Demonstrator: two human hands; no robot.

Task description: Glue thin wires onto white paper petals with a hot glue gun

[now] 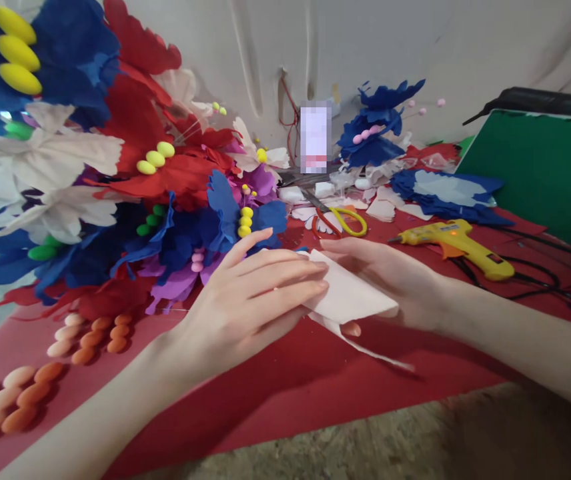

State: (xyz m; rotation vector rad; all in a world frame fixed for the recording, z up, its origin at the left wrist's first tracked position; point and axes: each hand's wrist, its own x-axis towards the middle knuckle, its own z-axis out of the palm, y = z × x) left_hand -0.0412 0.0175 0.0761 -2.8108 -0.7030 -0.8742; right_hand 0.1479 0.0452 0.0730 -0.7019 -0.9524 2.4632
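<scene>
Between my hands, over the front of the red table, is a folded white piece of thin sheet (pixel 353 293), foam or paper, with a narrow strip hanging off its lower edge. My left hand (pixel 260 293) lies over its left side, fingers stretched and close together, thumb raised away. From the right, my right hand (pixel 395 270) holds the piece from behind, its thumb along the top and a fingertip showing below. Part of the sheet is hidden under the left fingers. Behind the hands lie scissors (pixel 348 222) with yellow and red handles.
A yellow glue gun (pixel 458 243) with a black cord lies right. Blue, red and white butterfly shapes (pixel 165 157) pile up at left. Orange and peach egg-shaped pieces (pixel 20 397) sit front left on the red table (pixel 265 400). A green board (pixel 540 173) stands back right.
</scene>
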